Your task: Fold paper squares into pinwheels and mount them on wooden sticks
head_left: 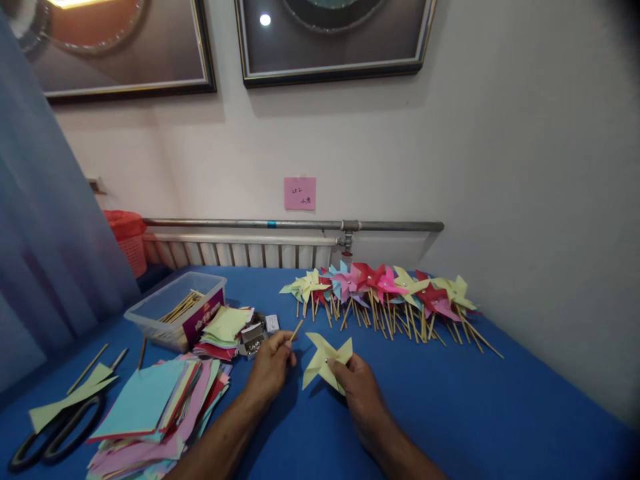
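Pale yellow paper makes up the pinwheel head (320,368) in my right hand (361,387), gripped with the thumb by a small pin at its centre. A short wooden stick (297,330) pokes out from the closed fingers of my left hand (274,360), just left of the pinwheel head. The rest of that stick is hidden by the hand. Beside my left hand sits a small box of thumbtacks (253,341). A stack of small coloured paper squares (226,328) lies behind it.
Finished pinwheels (385,287) lie in a row along the back. At left are a clear plastic box (200,293) of sticks, a pile of coloured paper (140,400) and black-handled scissors (75,430) under paper scraps. A red basket (131,247) stands behind the blue table (450,413).
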Demonstrator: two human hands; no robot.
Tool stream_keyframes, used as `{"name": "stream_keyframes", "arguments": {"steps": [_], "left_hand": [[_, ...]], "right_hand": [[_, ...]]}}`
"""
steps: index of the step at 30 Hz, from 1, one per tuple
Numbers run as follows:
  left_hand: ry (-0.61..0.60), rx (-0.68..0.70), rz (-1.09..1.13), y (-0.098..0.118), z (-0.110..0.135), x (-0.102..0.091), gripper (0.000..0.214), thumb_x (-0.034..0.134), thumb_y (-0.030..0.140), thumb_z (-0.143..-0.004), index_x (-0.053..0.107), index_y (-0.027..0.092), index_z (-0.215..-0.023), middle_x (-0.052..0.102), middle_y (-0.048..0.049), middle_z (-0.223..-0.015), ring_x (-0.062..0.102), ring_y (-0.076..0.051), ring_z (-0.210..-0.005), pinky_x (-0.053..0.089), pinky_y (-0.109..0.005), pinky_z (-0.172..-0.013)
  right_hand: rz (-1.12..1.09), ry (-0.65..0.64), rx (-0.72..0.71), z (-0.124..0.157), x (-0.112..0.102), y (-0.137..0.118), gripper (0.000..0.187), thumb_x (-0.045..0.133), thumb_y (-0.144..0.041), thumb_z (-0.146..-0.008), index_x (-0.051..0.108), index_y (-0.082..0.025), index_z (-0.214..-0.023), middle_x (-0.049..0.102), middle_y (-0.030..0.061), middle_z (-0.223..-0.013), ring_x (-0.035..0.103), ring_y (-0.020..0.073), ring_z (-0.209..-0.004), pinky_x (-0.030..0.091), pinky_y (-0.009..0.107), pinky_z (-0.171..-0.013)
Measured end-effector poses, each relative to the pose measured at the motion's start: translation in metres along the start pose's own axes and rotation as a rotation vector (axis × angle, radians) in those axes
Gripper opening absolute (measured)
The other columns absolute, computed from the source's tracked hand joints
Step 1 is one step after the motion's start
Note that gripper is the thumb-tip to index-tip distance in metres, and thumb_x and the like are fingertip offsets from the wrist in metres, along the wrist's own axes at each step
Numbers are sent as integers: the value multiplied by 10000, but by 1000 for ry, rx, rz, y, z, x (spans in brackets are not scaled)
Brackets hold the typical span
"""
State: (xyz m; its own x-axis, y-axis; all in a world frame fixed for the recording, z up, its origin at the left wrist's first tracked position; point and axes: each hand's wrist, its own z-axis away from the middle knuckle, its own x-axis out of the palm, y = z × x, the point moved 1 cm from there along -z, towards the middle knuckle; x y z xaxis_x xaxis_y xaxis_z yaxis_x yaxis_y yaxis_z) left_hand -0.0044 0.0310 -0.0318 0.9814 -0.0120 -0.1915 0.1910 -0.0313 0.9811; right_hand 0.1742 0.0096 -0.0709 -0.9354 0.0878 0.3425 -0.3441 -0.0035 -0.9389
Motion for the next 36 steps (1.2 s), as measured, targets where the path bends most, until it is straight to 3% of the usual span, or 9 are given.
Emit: {"name": "stream_keyframes", "arguments": {"steps": [3, 9, 19, 26, 30, 36], "left_hand": [[-85, -121, 220, -4, -1, 7, 350, 672, 476, -750, 679, 166, -912, 634, 14, -607, 484, -114, -469, 311, -237, -506], [-116, -152, 387, -5, 3, 11, 363, 747, 458, -687, 649, 155, -861, 661, -3, -618, 525, -98, -463, 325, -220, -493], [-64, -188, 203, -1, 3, 11, 253, 706, 424, -759, 644, 188, -825, 608, 42, -540, 372, -81, -358, 225, -225, -421], [-153, -98, -11, -3, 8, 12, 185, 700, 356, -771, 656, 193, -694, 567, 43, -535, 448, -110, -459, 300, -245, -494], [-166, -104, -24, -3, 9, 13, 166, 688, 328, -775, 621, 212, -677, 560, 48, -525, 457, -118, -440, 318, -251, -487], [-198, -58, -24, 9, 20, 15, 92, 605, 199, -732, 634, 235, -652, 573, 39, -535, 497, -141, -459, 327, -253, -496]], "right_hand": [[4, -5, -5, 0, -1, 0, 468, 843, -495, -702, 759, -171, -1029, 817, 77, -870, 762, 313, -833, 604, 401, -790], [-4, -3, 25, -8, -7, 7, 546, 876, -533, -662, 755, -151, -1032, 823, 95, -909, 761, 308, -826, 597, 383, -773], [-11, -15, 29, 2, 0, -5, 510, 855, -494, -687, 753, -148, -1047, 822, 82, -884, 761, 302, -811, 593, 373, -747], [22, -20, 35, 6, 1, -16, 390, 846, -399, -696, 767, -168, -1000, 820, 54, -846, 749, 286, -789, 578, 364, -749], [-7, -14, 47, 5, 4, -18, 436, 874, -365, -637, 755, -156, -1000, 826, 66, -912, 739, 277, -807, 565, 350, -749], [-2, 17, 42, 7, 5, -19, 366, 863, -355, -619, 728, -162, -900, 806, 46, -820, 683, 220, -681, 509, 302, -645]]}}
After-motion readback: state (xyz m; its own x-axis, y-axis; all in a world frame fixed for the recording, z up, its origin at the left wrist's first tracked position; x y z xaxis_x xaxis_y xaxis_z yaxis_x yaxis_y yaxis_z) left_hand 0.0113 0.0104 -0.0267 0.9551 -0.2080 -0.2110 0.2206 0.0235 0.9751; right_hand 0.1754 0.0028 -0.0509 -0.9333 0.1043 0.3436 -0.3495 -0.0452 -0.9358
